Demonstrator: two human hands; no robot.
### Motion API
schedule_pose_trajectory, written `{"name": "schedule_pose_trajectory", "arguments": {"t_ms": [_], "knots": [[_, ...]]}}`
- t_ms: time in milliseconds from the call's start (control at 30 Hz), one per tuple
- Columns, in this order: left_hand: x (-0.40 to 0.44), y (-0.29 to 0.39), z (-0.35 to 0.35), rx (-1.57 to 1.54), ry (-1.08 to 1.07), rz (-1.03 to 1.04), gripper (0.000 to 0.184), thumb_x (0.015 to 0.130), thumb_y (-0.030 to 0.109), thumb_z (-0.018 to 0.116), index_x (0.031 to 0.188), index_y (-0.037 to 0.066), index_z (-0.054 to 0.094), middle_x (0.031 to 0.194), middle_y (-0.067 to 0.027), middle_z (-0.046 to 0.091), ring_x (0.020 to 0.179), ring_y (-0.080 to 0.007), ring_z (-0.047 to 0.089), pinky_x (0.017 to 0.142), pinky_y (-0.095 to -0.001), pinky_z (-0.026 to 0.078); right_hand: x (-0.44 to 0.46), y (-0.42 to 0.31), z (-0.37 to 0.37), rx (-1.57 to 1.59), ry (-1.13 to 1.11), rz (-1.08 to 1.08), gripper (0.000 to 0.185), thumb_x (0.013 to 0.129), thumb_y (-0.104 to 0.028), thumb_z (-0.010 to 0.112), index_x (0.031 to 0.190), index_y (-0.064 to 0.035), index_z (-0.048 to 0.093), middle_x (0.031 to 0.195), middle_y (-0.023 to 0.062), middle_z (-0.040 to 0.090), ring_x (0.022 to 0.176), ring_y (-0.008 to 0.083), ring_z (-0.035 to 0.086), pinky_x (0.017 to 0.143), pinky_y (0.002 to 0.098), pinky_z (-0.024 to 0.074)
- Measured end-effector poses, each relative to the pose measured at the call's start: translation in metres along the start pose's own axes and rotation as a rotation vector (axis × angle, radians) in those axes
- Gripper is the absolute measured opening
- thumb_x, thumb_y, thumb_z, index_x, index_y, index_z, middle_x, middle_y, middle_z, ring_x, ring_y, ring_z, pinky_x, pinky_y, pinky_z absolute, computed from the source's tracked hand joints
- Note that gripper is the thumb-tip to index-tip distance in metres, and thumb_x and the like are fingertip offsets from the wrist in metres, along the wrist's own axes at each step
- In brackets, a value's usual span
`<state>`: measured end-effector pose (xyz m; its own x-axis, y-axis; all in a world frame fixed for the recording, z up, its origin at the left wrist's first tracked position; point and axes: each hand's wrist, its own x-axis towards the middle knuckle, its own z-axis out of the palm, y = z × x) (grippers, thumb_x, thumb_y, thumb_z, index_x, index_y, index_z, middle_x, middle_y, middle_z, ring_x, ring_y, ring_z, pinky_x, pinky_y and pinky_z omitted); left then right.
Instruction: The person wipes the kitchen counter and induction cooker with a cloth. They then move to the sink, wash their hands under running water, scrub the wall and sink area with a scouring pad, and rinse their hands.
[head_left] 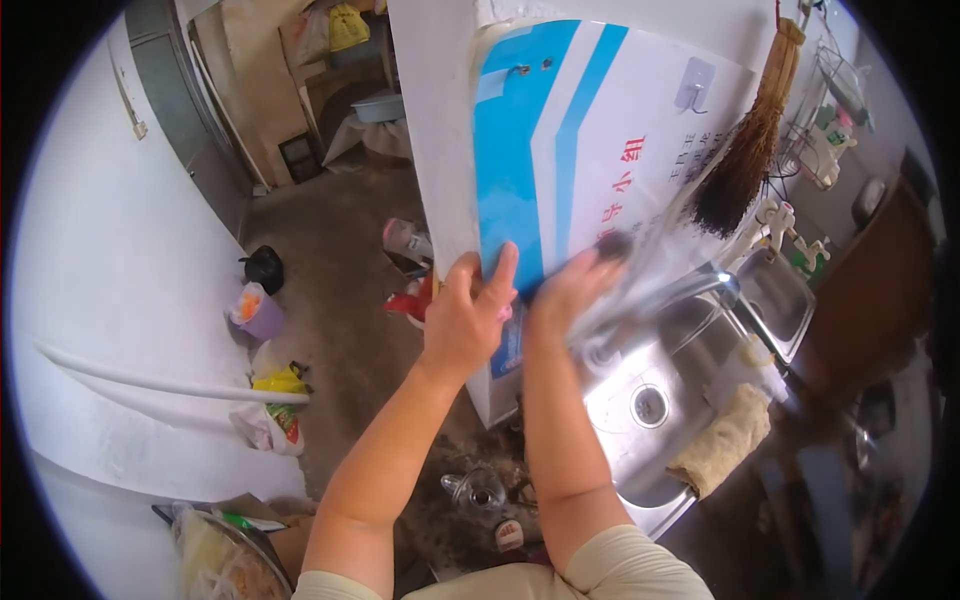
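My left hand [470, 308] is at the left edge of a blue and white board [510, 170] with red characters, its index finger stretched up against the blue part. Something small and pink shows by its fingers. My right hand [575, 290] is blurred by motion in front of the board's lower part, above the sink. Near its fingertips is a small dark round object [613, 245], too blurred to identify. To the right, a straw brush [757, 140] with dark bristle ends hangs by the board.
The steel sink [625, 405] with a faucet [725, 285] lies right of the wall corner. A tan towel [725, 440] drapes over its front edge. A purple bin [260, 315] and bags stand along the left wall. A glass lid-like object [480, 492] is below.
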<state>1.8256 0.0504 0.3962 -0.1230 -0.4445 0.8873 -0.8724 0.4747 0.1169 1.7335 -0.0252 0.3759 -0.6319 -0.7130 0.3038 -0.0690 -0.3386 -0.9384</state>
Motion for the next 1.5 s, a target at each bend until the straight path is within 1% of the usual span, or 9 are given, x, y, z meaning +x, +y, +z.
{"name": "schedule_pose_trajectory", "arguments": {"t_ms": [167,333,967,1000,1067,1200,1267,1367,1500], "knots": [[-0.001,-0.003,0.002,-0.081,0.014,-0.004,0.076,0.07,0.0,0.072,0.137,0.016,0.04,0.111,-0.0146,0.047,0.069,-0.0212,0.055,0.056,-0.0314,0.048,-0.027,0.035,-0.011,-0.095,0.003,-0.206,0.054,0.095,-0.017,0.033,0.137,0.0139,0.015,0.144,0.0299,0.014,0.136,0.0389,0.015,0.111,0.0436,0.0113],[-0.001,-0.005,0.002,-0.048,0.026,-0.01,0.066,0.069,0.005,0.068,0.131,0.017,0.048,0.1,-0.0115,0.047,0.068,-0.0178,0.059,0.057,-0.0308,0.05,-0.073,0.131,-0.019,-0.023,0.026,0.176,0.056,0.089,-0.008,0.036,0.135,0.0163,0.016,0.143,0.0322,0.017,0.134,0.0399,0.018,0.111,0.0426,0.012],[-0.007,0.001,0.005,-0.094,0.016,-0.101,0.067,0.069,0.001,0.064,0.131,0.02,0.049,0.102,-0.012,0.047,0.07,-0.0197,0.057,0.059,-0.032,0.051,-0.098,0.08,-0.029,-0.105,-0.134,0.24,0.059,0.095,-0.019,0.038,0.136,0.0156,0.014,0.144,0.0318,0.015,0.135,0.0378,0.018,0.112,0.0404,0.0125],[-0.006,0.002,0.004,-0.091,0.006,-0.101,0.067,0.069,0.001,0.064,0.131,0.02,0.049,0.103,-0.012,0.047,0.07,-0.0196,0.057,0.059,-0.0321,0.051,-0.123,0.059,-0.029,-0.031,-0.146,0.01,0.059,0.093,-0.015,0.04,0.136,0.0155,0.014,0.143,0.0318,0.017,0.135,0.0366,0.02,0.112,0.0399,0.0141],[-0.006,0.002,0.0,-0.079,-0.016,-0.106,0.067,0.068,0.0,0.064,0.13,0.021,0.049,0.103,-0.0119,0.047,0.07,-0.0194,0.058,0.06,-0.0323,0.051,-0.111,0.084,-0.029,-0.063,-0.127,0.338,0.057,0.093,-0.015,0.039,0.135,0.0155,0.016,0.142,0.0325,0.019,0.133,0.0358,0.023,0.111,0.0383,0.0157],[-0.005,0.004,0.001,-0.047,-0.003,-0.116,0.069,0.068,0.0,0.065,0.131,0.022,0.048,0.104,-0.0119,0.047,0.071,-0.0199,0.059,0.061,-0.0326,0.051,-0.077,0.153,-0.026,0.25,-0.038,0.504,0.042,0.094,-0.014,0.038,0.13,0.005,0.027,0.125,0.0176,0.042,0.109,0.0236,0.046,0.092,0.0359,0.0391],[-0.007,0.004,0.004,-0.056,0.015,-0.115,0.069,0.069,0.0,0.065,0.132,0.022,0.047,0.104,-0.0119,0.047,0.071,-0.0202,0.059,0.061,-0.0328,0.051,-0.119,0.15,-0.034,0.007,-0.173,0.485,0.04,0.094,-0.014,0.039,0.127,0.0059,0.029,0.121,0.0153,0.045,0.104,0.0214,0.048,0.087,0.034,0.0416],[-0.007,0.004,0.002,-0.006,-0.022,-0.097,0.072,0.07,-0.002,0.069,0.134,0.019,0.045,0.107,-0.012,0.046,0.072,-0.0227,0.057,0.058,-0.0331,0.051,-0.17,0.115,-0.071,-0.095,-0.467,0.443,0.046,0.093,-0.014,0.042,0.129,0.0131,0.031,0.136,0.026,0.035,0.127,0.034,0.035,0.106,0.0345,0.025],[-0.008,0.006,0.003,0.08,0.004,-0.073,0.071,0.071,0.0,0.07,0.134,0.02,0.044,0.108,-0.0114,0.047,0.073,-0.0225,0.058,0.06,-0.0341,0.051,-0.143,0.04,-0.158,0.021,-1.085,0.305,0.044,0.088,-0.003,0.05,0.13,0.0042,0.041,0.134,0.0205,0.042,0.126,0.0313,0.04,0.103,0.0338,0.0304]]}}
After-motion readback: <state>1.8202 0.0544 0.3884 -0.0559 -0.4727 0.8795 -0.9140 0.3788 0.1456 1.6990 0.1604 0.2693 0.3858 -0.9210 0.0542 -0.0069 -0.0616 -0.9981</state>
